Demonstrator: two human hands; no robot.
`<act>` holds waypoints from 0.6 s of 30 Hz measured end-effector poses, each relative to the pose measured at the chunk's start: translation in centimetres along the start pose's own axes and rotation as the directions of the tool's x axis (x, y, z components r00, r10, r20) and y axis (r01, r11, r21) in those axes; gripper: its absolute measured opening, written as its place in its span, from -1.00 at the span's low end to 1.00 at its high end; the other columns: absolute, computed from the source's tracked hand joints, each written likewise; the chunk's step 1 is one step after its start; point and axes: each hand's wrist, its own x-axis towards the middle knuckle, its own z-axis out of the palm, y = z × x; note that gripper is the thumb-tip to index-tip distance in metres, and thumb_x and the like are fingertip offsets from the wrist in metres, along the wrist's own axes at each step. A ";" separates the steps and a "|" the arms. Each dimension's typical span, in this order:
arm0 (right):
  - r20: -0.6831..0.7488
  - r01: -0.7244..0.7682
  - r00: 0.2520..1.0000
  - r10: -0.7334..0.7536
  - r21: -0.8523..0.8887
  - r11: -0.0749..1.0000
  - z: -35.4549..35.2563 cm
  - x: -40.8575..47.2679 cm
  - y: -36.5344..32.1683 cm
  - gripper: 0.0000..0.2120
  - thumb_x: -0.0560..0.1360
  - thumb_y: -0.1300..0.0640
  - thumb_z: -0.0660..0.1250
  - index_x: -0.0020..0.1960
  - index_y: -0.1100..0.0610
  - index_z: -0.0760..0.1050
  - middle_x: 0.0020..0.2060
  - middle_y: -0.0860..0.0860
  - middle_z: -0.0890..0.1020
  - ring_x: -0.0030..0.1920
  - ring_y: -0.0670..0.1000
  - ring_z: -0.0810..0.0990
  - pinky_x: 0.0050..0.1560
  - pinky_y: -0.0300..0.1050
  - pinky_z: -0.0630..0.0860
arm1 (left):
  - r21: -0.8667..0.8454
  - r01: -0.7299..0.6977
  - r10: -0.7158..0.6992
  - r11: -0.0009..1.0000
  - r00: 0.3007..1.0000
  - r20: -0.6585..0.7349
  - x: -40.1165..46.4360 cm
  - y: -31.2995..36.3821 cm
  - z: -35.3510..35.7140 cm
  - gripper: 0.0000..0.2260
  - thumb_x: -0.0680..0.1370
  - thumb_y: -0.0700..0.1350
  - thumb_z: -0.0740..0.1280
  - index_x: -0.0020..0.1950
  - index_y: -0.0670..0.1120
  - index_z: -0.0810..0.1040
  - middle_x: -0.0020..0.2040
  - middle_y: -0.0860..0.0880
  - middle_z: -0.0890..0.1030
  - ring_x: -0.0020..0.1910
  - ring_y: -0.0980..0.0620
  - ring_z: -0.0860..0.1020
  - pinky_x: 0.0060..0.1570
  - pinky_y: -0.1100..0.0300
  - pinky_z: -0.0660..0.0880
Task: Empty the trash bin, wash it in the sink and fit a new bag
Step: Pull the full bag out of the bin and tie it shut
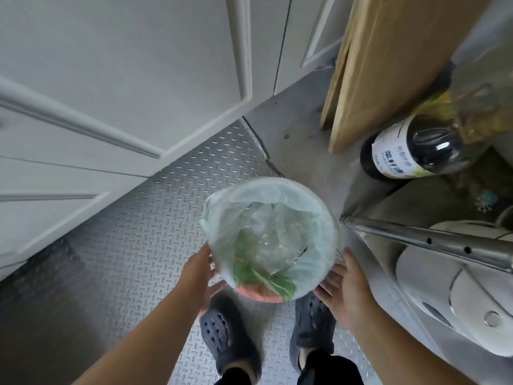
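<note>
We hold the trash bin (273, 237) between both hands: our left hand (201, 276) is flat against its left side and our right hand (342, 284) spread at its right. A pale green bag (313, 218) lines it, with scraps inside.

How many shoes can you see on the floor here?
2. The left shoe stands below the left hand; the right shoe below the bin, beside the right hand. Both are partly hidden.
</note>
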 end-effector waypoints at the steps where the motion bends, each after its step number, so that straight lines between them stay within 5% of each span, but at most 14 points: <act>1: 0.042 -0.021 0.999 0.019 0.054 0.998 0.1 0.7 0.1 -0.38 0.49 -0.36 0.25 0.17 0.17 0.61 -0.02 0.14 0.73 -0.06 0.10 0.70 -0.07 0.02 0.61 | -0.079 0.013 -0.012 0.997 1.000 0.020 0.7 0.0 0.3 -0.71 0.59 0.11 0.31 0.20 -0.03 0.60 0.14 -0.08 0.67 0.16 -0.16 0.60 0.12 -0.12 0.58; 4: 0.128 -0.045 0.992 0.018 0.214 0.976 0.4 2.6 0.6 -0.26 0.42 -0.45 0.26 0.23 0.15 0.60 0.10 0.18 0.70 0.11 0.20 0.68 0.11 0.16 0.60 | -0.212 0.032 -0.008 0.977 0.993 0.114 2.3 0.4 1.0 -0.68 0.60 0.05 0.25 0.20 -0.10 0.63 0.20 -0.15 0.65 0.20 -0.23 0.60 0.17 -0.14 0.56; 8: 0.391 -0.093 0.919 -0.057 0.355 0.930 1.1 3.6 0.9 -0.24 0.47 -0.43 0.18 0.38 0.14 0.51 0.33 0.23 0.55 0.35 0.30 0.51 0.42 0.35 0.29 | -0.294 0.081 -0.030 0.952 0.984 0.174 3.7 0.6 0.7 -0.66 0.52 -0.07 0.20 0.16 -0.21 0.60 0.04 -0.23 0.62 0.06 -0.20 0.58 0.24 -0.13 0.42; 11: 0.377 -0.096 0.924 -0.070 0.405 0.909 1.2 3.9 0.6 -0.29 0.48 -0.38 0.23 0.36 0.14 0.54 0.34 0.22 0.55 0.35 0.30 0.50 0.43 0.34 0.29 | -0.303 0.098 -0.055 0.948 0.987 0.149 4.2 0.5 0.5 -0.68 0.63 -0.15 0.08 0.18 -0.21 0.57 -0.03 -0.21 0.65 0.02 -0.18 0.60 0.27 -0.12 0.44; 15: 0.299 -0.069 0.953 -0.041 0.348 0.935 0.6 3.4 0.7 -0.32 0.44 -0.33 0.34 0.33 0.16 0.56 0.24 0.18 0.63 0.23 0.24 0.61 0.19 0.22 0.55 | -0.273 0.080 -0.051 0.959 0.992 0.112 3.9 -0.1 0.3 -0.79 0.62 -0.20 0.11 -0.01 -0.17 0.53 -0.28 -0.10 0.71 -0.28 -0.06 0.70 -0.25 0.05 0.64; 18: 0.282 -0.066 0.959 -0.032 0.332 0.941 -0.1 2.7 0.9 -0.52 0.45 -0.14 0.41 0.19 0.20 0.62 0.09 0.14 0.65 0.14 0.20 0.62 0.23 0.17 0.53 | -0.283 0.099 -0.083 0.954 0.994 0.067 3.1 -0.4 -0.9 -0.76 0.62 -0.23 0.10 0.08 -0.26 0.55 -0.09 -0.25 0.62 -0.11 -0.16 0.60 0.04 -0.05 0.57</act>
